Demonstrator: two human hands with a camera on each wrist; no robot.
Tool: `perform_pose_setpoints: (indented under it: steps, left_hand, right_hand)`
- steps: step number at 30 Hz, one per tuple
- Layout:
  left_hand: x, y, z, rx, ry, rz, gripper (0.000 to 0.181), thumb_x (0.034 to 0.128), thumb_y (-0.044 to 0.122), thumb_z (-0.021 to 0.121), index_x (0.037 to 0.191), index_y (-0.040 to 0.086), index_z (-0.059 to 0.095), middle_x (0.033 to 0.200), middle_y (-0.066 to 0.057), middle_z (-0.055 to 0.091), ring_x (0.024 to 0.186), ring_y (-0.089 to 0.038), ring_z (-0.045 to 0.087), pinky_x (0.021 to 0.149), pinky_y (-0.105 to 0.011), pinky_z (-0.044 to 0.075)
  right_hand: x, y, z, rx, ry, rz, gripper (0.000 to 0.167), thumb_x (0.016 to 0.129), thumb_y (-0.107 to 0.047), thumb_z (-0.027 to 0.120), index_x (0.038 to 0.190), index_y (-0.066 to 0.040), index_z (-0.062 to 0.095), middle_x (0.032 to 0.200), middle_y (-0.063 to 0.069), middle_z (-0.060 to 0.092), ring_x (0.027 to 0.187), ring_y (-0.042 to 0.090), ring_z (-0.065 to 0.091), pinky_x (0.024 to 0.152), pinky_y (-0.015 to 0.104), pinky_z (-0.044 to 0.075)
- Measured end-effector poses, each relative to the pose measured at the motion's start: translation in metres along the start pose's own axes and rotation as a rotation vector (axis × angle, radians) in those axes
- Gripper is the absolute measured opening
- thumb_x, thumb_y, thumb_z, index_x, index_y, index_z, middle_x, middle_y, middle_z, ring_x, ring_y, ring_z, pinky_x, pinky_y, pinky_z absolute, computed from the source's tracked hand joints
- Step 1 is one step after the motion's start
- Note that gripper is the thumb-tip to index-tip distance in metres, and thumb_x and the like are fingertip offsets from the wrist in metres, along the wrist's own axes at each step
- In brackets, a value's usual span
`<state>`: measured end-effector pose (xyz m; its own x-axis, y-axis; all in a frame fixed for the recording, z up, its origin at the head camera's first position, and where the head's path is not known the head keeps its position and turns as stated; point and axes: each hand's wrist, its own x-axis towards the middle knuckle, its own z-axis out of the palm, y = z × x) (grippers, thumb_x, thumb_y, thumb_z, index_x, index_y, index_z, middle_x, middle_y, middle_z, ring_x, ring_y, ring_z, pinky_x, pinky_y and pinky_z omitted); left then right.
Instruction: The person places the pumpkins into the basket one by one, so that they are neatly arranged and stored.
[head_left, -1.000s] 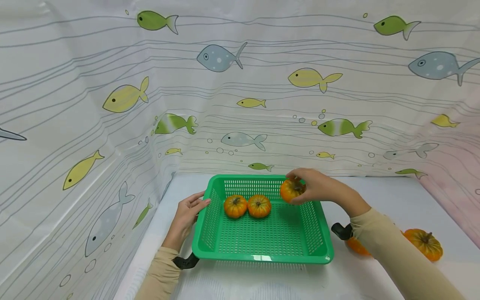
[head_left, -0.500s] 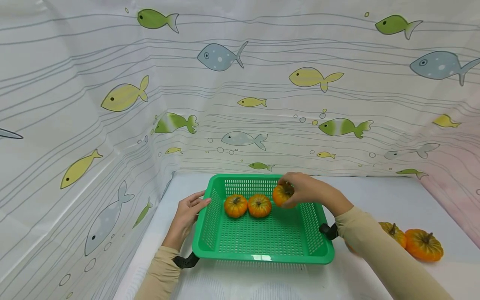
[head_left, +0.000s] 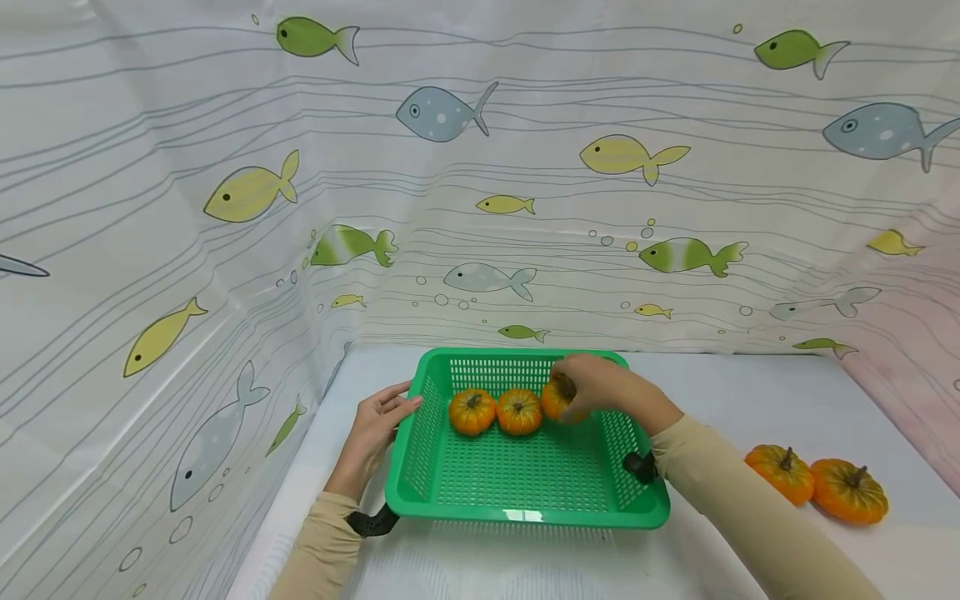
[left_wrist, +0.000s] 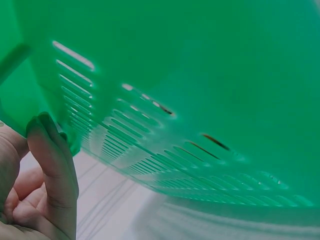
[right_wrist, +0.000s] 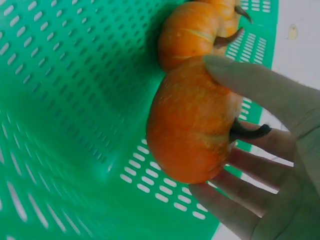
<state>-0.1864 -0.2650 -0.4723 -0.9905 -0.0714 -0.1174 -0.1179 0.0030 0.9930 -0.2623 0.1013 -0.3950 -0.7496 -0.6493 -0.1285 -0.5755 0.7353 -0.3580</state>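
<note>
A green plastic basket (head_left: pixel 525 518) holds two small orange pumpkins (head_left: pixel 472 412) (head_left: pixel 519 412) side by side near its back wall. My right hand (head_left: pixel 600 387) grips a third pumpkin (head_left: pixel 557 398) at the right end of that row; in the right wrist view my thumb and fingers curve round this pumpkin (right_wrist: pixel 190 125), its dark stem towards my palm. On the basket's left rim rests my left hand (head_left: pixel 377 429), thumb on top; in the left wrist view the fingers of that hand (left_wrist: pixel 52 170) bend against the basket's outer side.
Two more pumpkins (head_left: pixel 782 473) (head_left: pixel 849 491) lie together on the white table (head_left: pixel 720 387) to the right of the basket, beside my right sleeve. A fish-patterned curtain (head_left: pixel 555 250) stands behind the table and along its left side.
My right hand has moved left and slightly down with the pumpkin, to beside the other two in the basket. The left hand has stayed on the rim.
</note>
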Motion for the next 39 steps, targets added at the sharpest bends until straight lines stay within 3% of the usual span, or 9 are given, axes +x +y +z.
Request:
perform_pose_setpoints:
  steps: [7, 15, 28, 39]
  left_hand:
    - [0.001, 0.000, 0.000, -0.006, 0.003, -0.004, 0.054, 0.0975, 0.020, 0.074, 0.146, 0.006, 0.056, 0.085, 0.008, 0.070, 0.074, -0.007, 0.071, 0.065, -0.025, 0.062]
    - [0.001, -0.001, 0.000, -0.012, 0.006, -0.008, 0.053, 0.0977, 0.018, 0.074, 0.146, 0.007, 0.056, 0.083, 0.009, 0.070, 0.073, -0.006, 0.070, 0.065, -0.024, 0.062]
    - [0.002, 0.000, 0.000, -0.013, -0.008, 0.008, 0.053, 0.0978, 0.019, 0.074, 0.146, 0.005, 0.056, 0.085, 0.007, 0.070, 0.074, -0.007, 0.072, 0.066, -0.025, 0.063]
    - [0.002, 0.000, 0.001, -0.013, 0.002, 0.001, 0.053, 0.0974, 0.019, 0.074, 0.145, 0.006, 0.057, 0.084, 0.007, 0.070, 0.074, -0.008, 0.072, 0.066, -0.026, 0.063]
  right_hand:
    - [0.003, -0.002, 0.008, -0.017, -0.035, 0.050, 0.061, 0.075, -0.018, 0.092, 0.129, -0.004, 0.069, 0.120, 0.009, 0.069, 0.103, 0.022, 0.064, 0.090, 0.043, 0.059]
    - [0.007, 0.000, 0.021, -0.037, -0.018, 0.041, 0.059, 0.073, -0.017, 0.092, 0.126, -0.004, 0.070, 0.116, 0.006, 0.069, 0.101, 0.020, 0.062, 0.091, 0.042, 0.059]
    - [0.006, 0.002, 0.031, -0.044, 0.016, 0.029, 0.054, 0.074, -0.016, 0.091, 0.123, -0.003, 0.072, 0.110, 0.006, 0.062, 0.090, 0.016, 0.057, 0.076, 0.035, 0.056]
    - [0.008, 0.010, 0.037, 0.034, 0.017, 0.069, 0.059, 0.073, -0.020, 0.093, 0.126, -0.006, 0.071, 0.117, 0.007, 0.065, 0.099, 0.020, 0.060, 0.088, 0.042, 0.058]
